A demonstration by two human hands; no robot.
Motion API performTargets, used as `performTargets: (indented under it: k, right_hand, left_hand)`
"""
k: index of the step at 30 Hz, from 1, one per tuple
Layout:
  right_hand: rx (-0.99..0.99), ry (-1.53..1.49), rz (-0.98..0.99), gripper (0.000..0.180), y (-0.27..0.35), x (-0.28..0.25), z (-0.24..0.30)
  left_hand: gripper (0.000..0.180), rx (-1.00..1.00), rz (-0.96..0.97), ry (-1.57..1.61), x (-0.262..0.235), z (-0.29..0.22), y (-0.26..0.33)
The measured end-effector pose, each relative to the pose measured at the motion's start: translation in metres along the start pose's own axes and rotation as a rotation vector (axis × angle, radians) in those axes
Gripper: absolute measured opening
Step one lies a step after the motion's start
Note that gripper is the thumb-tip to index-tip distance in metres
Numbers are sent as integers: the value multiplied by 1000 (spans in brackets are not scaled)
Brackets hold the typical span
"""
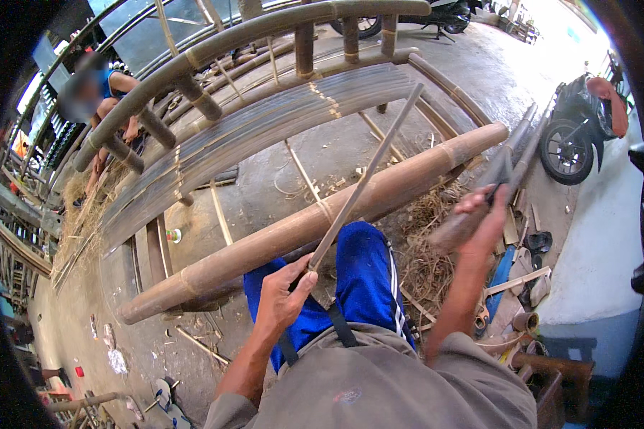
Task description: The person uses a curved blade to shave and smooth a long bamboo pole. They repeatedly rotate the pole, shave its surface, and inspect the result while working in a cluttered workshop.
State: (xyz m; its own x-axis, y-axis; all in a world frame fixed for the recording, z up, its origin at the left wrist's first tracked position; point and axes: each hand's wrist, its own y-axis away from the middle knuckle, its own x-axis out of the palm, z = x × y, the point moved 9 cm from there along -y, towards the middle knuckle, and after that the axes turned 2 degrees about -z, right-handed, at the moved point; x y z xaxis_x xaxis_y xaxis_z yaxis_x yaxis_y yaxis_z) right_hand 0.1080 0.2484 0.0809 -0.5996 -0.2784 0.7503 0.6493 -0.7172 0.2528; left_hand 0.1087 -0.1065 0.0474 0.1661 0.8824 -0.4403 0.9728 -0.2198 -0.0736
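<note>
Using the pole point(265, 244) probably as support, the left hand point(285, 292) gripped a stick point(368, 175), and the right hand point(485, 222) a blurred tool point(451, 232).

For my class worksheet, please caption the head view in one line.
Left hand gripping a slender stick across a thick bamboo pole, right hand holding a blurred tool.

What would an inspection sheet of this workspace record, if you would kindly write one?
Surface: grey floor, strewn with chips.
Work things: slim strip, crossing the view of a thick brown pole; motion-blurred tool, kind unclear.
Clutter: heaped fibrous shavings beyond the knees, to the right.
Hands: left hand grips the strip's near end; right hand holds the tool.
Cables: nothing seen.
Surroundings: parked motorcycle, right; another person, upper left.
</note>
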Motion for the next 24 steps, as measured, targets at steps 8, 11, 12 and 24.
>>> performTargets:
  k: [8, 11, 12, 24]
  right_hand:
    - [355, 521, 522, 37, 29, -49, -99]
    - [269, 809, 404, 37, 4, -99, -110]
    - [150, 1036, 389, 37, -9, -119, -107]
    - [95, 2304, 342, 48, -64, -404, -155]
  left_hand:
    - [44, -99, 49, 202, 5, 38, -15]
    - [44, -273, 74, 410, 10, 66, -7]
    - [44, -313, 72, 445, 11, 77, -2]
    - [43, -111, -521, -212, -48, 129, 92]
